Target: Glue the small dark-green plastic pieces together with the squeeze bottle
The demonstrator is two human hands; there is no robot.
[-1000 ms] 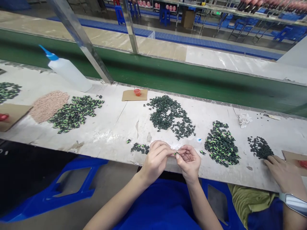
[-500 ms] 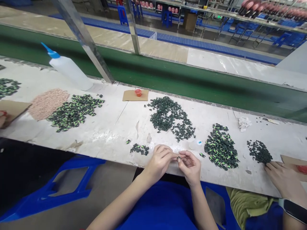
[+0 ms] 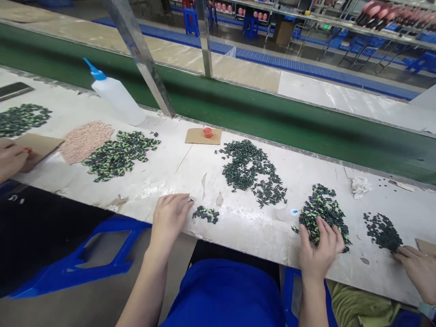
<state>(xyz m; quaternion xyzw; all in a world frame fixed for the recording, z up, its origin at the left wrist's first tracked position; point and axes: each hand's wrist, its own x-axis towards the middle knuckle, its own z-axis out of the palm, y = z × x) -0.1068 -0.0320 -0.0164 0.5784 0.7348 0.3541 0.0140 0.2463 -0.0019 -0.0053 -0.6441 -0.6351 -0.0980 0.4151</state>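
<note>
My left hand point(image 3: 170, 217) is at the table's front edge, its thumb and forefinger closed about a small dark piece point(image 3: 191, 200). Just right of those fingertips lies a short row of black-and-green pieces point(image 3: 205, 214). My right hand point(image 3: 320, 247) reaches over a pile of small black pieces with bright green marks point(image 3: 325, 206), fingers apart and fingertips among them. Whether it touches any one piece I cannot tell. Between the hands, farther back, spreads a heap of short dark-green rods point(image 3: 243, 163). A small clear bottle with a blue tip point(image 3: 285, 213) lies near the right-hand pile.
At left are a white squeeze bottle point(image 3: 119, 100), a pinkish pile point(image 3: 86, 141) and another black-and-green pile point(image 3: 119, 156). A red cup point(image 3: 207, 132) sits on cardboard point(image 3: 194, 136). Other people's hands point(image 3: 10, 159) point(image 3: 417, 268) work at both sides. Metal posts point(image 3: 143, 59) rise behind.
My hands, together around a small piece before, have parted. The left moved left to the small dark piece; the right moved right onto the black-and-green pile. The view has shifted slightly.
</note>
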